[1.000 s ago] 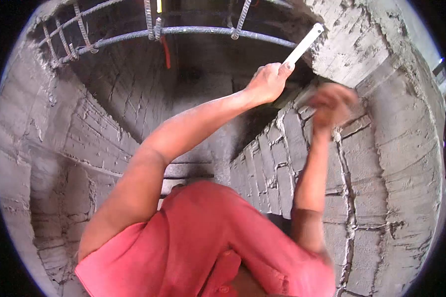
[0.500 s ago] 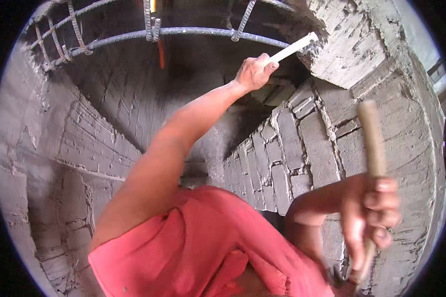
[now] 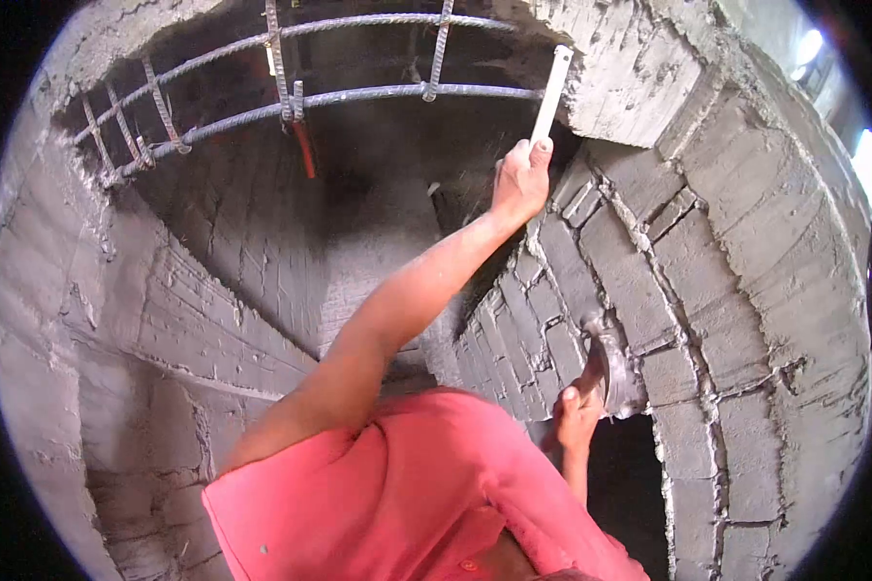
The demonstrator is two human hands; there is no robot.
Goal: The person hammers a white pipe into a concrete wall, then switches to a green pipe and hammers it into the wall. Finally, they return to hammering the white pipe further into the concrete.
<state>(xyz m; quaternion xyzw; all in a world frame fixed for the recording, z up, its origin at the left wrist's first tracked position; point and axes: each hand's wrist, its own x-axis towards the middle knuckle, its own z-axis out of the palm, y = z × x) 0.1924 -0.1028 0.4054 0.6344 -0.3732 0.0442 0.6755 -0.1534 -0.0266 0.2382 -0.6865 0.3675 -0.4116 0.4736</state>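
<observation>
My left hand (image 3: 521,179) is closed around a whitish flat bar (image 3: 552,92) with a small hole near its far end. That end sits right at the broken edge of a pale concrete block (image 3: 625,73). Lower on the right, my right hand (image 3: 578,418) grips the wooden handle of a hammer (image 3: 610,373). The hammer's head is blurred and overlaps the brick wall (image 3: 698,320) in this view. Part of my right forearm is hidden behind my red shirt (image 3: 407,484).
Ribbed steel bars (image 3: 358,95) with cross ties arch across the top over a dark hollow. A red strip (image 3: 305,150) hangs below them. Rough mortared masonry (image 3: 39,320) stands on the left. A dark opening (image 3: 630,484) lies beside my right forearm.
The hammer has swung from the far right, handle upward, inward to the left near the brick wall. My left hand and the bar have shifted, the bar now more upright. The view has shifted.
</observation>
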